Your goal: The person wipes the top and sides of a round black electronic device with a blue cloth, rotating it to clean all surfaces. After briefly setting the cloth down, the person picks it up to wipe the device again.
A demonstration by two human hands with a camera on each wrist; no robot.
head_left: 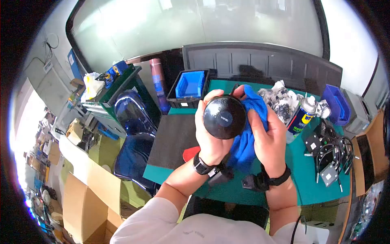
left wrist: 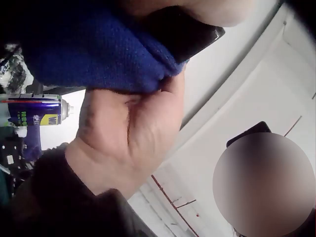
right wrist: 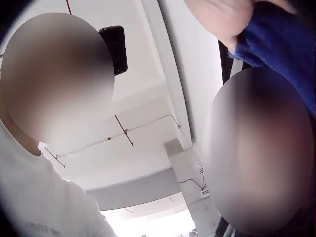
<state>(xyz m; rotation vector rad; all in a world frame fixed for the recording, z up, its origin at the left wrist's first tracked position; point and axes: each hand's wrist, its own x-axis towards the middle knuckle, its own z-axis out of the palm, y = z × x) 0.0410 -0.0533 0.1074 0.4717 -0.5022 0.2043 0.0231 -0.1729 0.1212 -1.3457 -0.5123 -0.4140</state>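
A round, glossy black object (head_left: 224, 117) with a small oval logo at its middle faces up in the head view. My left hand (head_left: 209, 140) grips it from the left and beneath, its fingertips curling over the upper rim. On the other side my right hand (head_left: 270, 140) holds a bunched blue cloth (head_left: 242, 148) against the object's right edge, thumb on top of the folds. The left wrist view shows the blue cloth (left wrist: 108, 54) up close, with part of a dark edge beside it. Folds of cloth hide the object's right side.
A spray can (head_left: 301, 118) stands right of the hands, beside crumpled black-and-white cloths (head_left: 280, 101). Black devices with cables (head_left: 331, 150) lie on the green table mat (head_left: 300, 183). Blue bins (head_left: 190, 84) sit at the back, a red item (head_left: 190, 153) near the left wrist.
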